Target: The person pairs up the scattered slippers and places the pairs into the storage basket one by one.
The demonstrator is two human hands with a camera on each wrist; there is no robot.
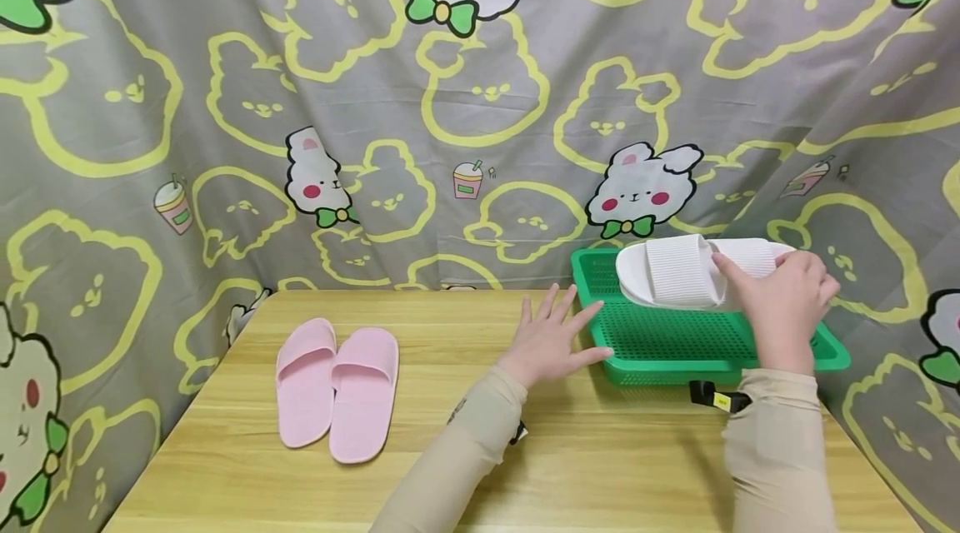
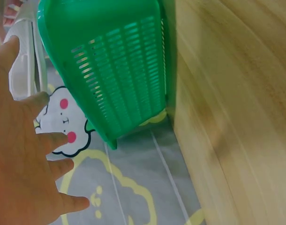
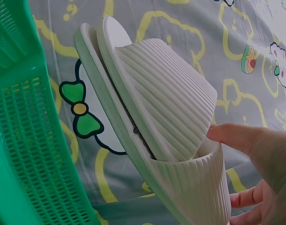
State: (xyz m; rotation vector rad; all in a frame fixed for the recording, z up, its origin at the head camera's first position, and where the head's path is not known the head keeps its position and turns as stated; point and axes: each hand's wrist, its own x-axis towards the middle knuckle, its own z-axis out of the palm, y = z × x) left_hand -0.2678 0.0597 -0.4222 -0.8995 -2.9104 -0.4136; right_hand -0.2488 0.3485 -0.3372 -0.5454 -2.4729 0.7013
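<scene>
My right hand (image 1: 787,304) grips a pair of white slippers (image 1: 678,271) above the green basket (image 1: 675,366). In the right wrist view the ribbed straps of the white slippers (image 3: 166,89) overlap, one slipper partly tucked into the other, with the thumb at the strap's edge. My left hand (image 1: 551,340) is spread at the basket's left side, fingers straight and holding nothing. From the left wrist view, the left hand's spread fingers (image 2: 54,140) point toward the basket (image 2: 119,61). The basket's perforated floor shows beneath the slippers.
A pair of pink slippers (image 1: 363,400) lies side by side on the left of the wooden table (image 1: 600,466). Behind the table hangs a grey curtain (image 1: 375,108) printed with cartoon rabbits. Black straps (image 1: 716,396) show at the wrists.
</scene>
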